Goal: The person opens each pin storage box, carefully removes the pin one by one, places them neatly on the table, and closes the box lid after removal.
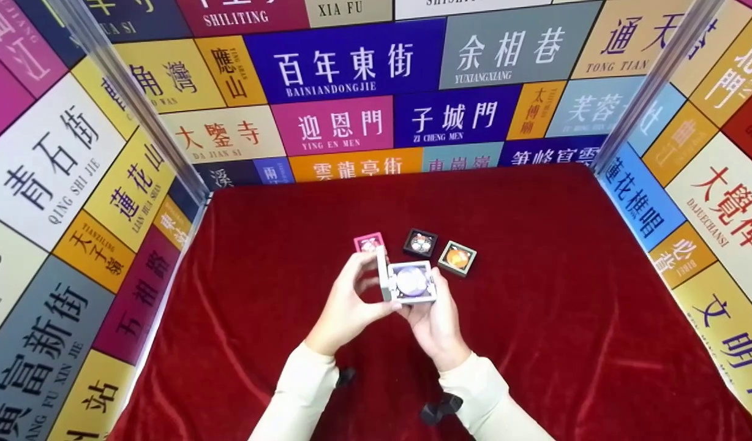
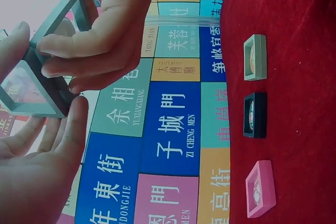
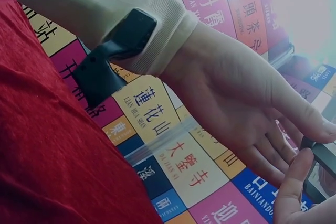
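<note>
My hands hold up an opened, pale grey-green square display case (image 1: 412, 300) above the cloth. A round, pale purple piece (image 1: 411, 280) sits in its framed window. The left hand (image 1: 345, 300) grips the case from the left, fingers at the raised lid (image 1: 383, 272) and thumb near the lower edge. Cradling the case from below and the right is the right hand (image 1: 437, 324). In the left wrist view, the right hand's fingers (image 2: 79, 48) curl over one half of the case. Much of the case lies outside the right wrist view.
Just beyond the hands, a pink case (image 1: 368, 241), a black case (image 1: 421, 242) and a green-rimmed case (image 1: 457, 257) with an orange piece lie on the dark red cloth (image 1: 566, 294). Walls of colourful sign panels (image 1: 345, 58) enclose the back and sides.
</note>
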